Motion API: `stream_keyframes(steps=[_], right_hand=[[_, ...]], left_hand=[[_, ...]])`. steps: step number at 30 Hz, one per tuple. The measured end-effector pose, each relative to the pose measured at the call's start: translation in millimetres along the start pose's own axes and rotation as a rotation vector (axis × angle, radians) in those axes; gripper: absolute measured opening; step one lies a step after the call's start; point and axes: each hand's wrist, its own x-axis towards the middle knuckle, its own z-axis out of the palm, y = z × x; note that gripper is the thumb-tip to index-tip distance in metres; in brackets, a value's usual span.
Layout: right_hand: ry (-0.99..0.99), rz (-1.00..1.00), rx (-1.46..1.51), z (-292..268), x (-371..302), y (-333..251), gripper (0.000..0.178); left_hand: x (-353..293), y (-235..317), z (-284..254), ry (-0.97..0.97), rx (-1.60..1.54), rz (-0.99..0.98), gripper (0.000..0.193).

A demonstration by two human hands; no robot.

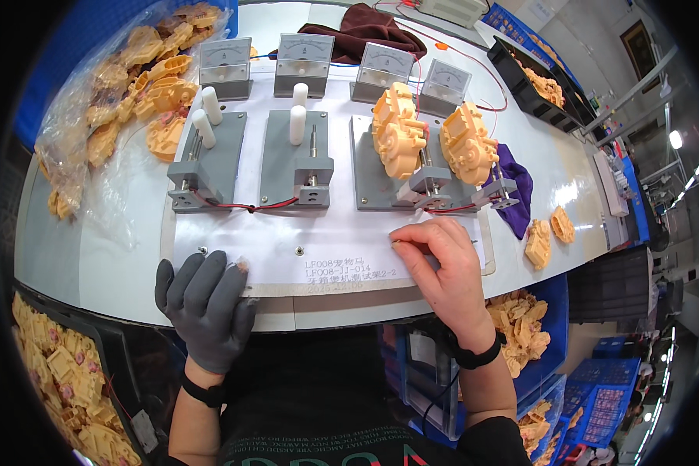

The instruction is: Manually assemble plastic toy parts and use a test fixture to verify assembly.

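Left hand (206,311), in a grey glove, lies palm down at the near edge of the counter (101,264), its fingers opened and a little bent over the near left corner of a white sheet (279,256). Right hand (446,268) is bare, above the near right part of this sheet; its thumb and index finger come close together, but I cannot tell if they pinch some small thing. Below the near edge, a black bin (118,349) at left and a blue bin (555,311) at right contain many yellow parts. Behind the hands, two grey fixtures (227,163) with white pegs stand toward the left edge of the sheet, joined by a red and black wire (274,205). Toward its right edge, two yellow gear housings (397,136) are mounted side by side on similar fixtures, beyond the right hand and apart from it. A purple cloth (516,190) and two loose yellow pieces (537,245) lie nearer to the counter's right edge. On the left side, a clear plastic bag (74,132) holds more yellow parts. Farther, four dial meters (304,56) make a row, and a dark brown cloth (365,29) lies near the far edge.
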Motion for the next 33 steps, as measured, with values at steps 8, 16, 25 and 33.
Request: stream_keyframes(steps=[8, 16, 25, 33], right_hand=[[-0.002, -0.003, 0.002, 1.0, -0.2, 0.0, 0.009], [0.006, -0.077, -0.034, 2.1, -2.2, 7.2, 0.009], [0.037, -0.139, -0.055, 3.4, -3.2, 9.0, 0.011], [0.06, -0.141, -0.061, 6.2, -3.0, 7.0, 0.011]], left_hand=[[0.2, -0.7, 1.5, 0.005, 0.006, 0.004, 0.031], [0.8, -0.1, 1.6, 0.007, 0.004, 0.004, 0.03], [0.5, 0.2, 1.8, 0.014, 0.014, 0.004, 0.031], [0.6, -1.9, 1.3, 0.031, 0.004, 0.007, 0.03]])
